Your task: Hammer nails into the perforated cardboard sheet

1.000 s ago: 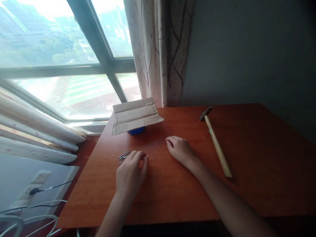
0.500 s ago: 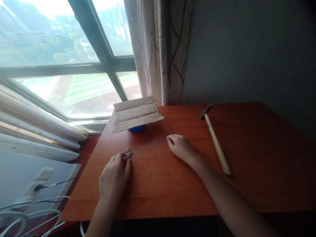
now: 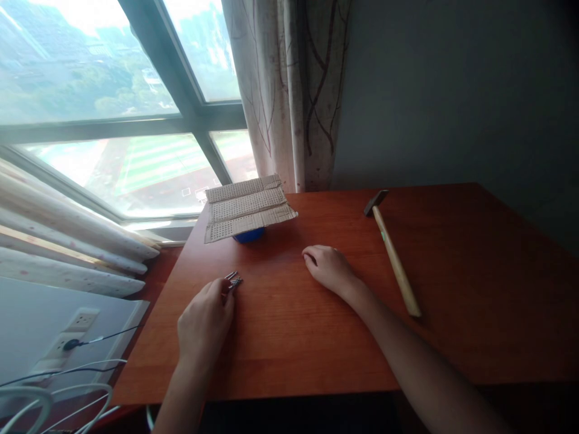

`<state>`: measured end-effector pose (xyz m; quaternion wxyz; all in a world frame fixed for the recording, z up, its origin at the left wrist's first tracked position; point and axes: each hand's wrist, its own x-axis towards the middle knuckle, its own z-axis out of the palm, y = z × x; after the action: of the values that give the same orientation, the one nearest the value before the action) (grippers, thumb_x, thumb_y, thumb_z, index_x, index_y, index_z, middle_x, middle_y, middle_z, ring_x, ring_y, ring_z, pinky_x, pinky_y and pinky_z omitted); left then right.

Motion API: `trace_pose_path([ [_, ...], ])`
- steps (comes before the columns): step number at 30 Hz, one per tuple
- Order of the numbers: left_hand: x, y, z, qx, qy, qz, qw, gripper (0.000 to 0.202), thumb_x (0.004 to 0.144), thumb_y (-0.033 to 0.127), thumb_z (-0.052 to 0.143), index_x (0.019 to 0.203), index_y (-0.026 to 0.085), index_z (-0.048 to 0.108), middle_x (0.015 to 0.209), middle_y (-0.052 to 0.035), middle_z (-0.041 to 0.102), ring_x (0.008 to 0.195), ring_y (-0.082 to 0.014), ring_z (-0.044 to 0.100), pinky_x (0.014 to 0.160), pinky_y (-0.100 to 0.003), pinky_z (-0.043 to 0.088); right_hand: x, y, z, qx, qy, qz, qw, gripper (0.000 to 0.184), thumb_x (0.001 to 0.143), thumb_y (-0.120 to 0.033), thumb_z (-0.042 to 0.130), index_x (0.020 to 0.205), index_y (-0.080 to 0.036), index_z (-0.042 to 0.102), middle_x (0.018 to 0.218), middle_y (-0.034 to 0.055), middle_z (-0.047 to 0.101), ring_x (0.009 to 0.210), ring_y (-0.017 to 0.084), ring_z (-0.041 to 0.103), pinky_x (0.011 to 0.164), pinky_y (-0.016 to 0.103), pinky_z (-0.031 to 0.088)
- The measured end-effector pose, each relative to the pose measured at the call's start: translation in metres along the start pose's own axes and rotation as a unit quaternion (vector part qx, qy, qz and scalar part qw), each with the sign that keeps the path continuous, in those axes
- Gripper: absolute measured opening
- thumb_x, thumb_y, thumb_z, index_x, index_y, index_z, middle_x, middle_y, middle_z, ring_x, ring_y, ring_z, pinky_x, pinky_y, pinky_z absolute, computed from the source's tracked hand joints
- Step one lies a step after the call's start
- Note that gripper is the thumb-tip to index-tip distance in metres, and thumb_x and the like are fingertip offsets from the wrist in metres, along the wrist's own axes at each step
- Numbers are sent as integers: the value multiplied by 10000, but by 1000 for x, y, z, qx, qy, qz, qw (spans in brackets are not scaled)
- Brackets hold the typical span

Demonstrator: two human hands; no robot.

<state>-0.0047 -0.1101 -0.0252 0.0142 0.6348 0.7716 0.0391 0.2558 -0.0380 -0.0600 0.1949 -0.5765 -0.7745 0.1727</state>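
Observation:
My left hand lies on the red-brown table with its fingers pinched on several metal nails, whose heads stick out past the fingertips. My right hand rests palm down near the table's middle, fingers loosely curled and nothing in it. A hammer with a pale wooden handle lies to the right of that hand, its dark head pointing away from me. A perforated cardboard sheet sits on a blue object at the back left.
A window and patterned curtain stand behind the table, with a dark wall on the right. To the left, below the table's edge, are a wall socket with a plugged cable and white wires.
My left hand moved left and back from the table's middle to the nails and closed its fingers on them. The right hand and the hammer stayed put.

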Motion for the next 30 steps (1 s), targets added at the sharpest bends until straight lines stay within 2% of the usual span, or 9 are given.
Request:
trace_pose_path([
  [7,-1,-7,6,19,27,69,997,180,951,309,451,1029,240,598,1003,-31,715,863,-235,675,572,-282,331,0,-2,-3,-5,-9,5,1000,235,964,-245,469,979,-241,703,1016,31,754,955,190,682,802,271,448],
  [16,1,-16,6,7,49,108,993,164,954,322,457,1010,241,588,1008,-22,713,886,-220,675,613,-283,374,0,-2,-4,-4,-13,1,1000,235,964,-246,466,970,-241,701,1012,29,752,955,189,681,804,272,445],
  [25,9,-45,4,26,-24,189,981,231,965,291,381,1002,229,602,1044,-43,690,911,-212,656,657,-284,415,0,-4,-6,-11,-26,5,1000,240,966,-244,460,981,-239,699,1025,34,749,966,186,676,812,267,440],
  [30,14,-44,6,20,-14,201,979,303,979,315,368,1096,253,641,1051,-44,683,901,-206,648,648,-280,419,0,-3,-6,-7,-23,-3,1000,241,966,-243,462,984,-237,702,1023,36,750,968,189,677,817,270,444],
])
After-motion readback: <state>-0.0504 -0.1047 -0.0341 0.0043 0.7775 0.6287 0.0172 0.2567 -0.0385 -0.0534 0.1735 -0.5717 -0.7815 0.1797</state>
